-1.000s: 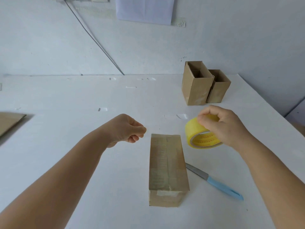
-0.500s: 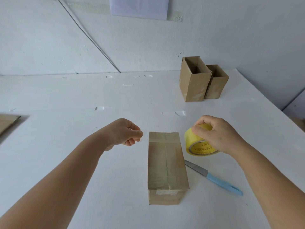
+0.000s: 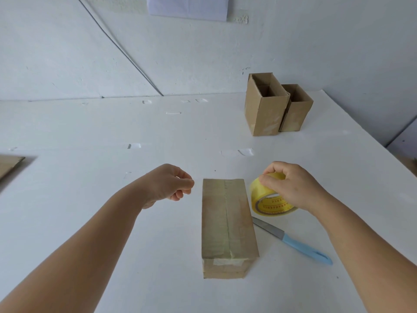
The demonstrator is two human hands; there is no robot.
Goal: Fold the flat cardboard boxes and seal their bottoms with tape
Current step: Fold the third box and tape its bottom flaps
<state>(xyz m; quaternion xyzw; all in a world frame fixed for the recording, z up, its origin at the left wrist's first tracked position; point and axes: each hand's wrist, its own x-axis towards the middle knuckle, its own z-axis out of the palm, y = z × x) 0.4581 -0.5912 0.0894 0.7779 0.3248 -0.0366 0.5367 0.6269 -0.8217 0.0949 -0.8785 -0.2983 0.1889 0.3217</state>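
Your right hand (image 3: 293,186) grips the yellow tape roll (image 3: 269,199) from above, fingers curled over its top edge, thumb side toward the box. The roll stands tilted, its lower rim at or near the white table (image 3: 90,132); contact cannot be told. Printed core faces you.

Your left hand (image 3: 168,184) hovers above the table, fingers curled in, thumb and forefinger pressed together as if pinching; whether a tape end sits between them cannot be told.

The folded cardboard box (image 3: 228,222) lies on its side between your two hands, long axis running away from you. Its far end sits just right of your left fingertips and just left of the tape roll, apart from both. Neither hand touches it. A taped seam runs down the middle of its upper face, and a tape strip wraps over the near end.

A knife (image 3: 291,240) with a light blue handle lies on the table below your right hand, its blade tip at or under the box's right edge, handle pointing toward your right forearm.

Well beyond your right hand, two open boxes (image 3: 270,109) stand upright, side by side and touching, near the wall. Far to the left of your left hand, a flat cardboard piece (image 3: 9,164) shows at the frame edge.
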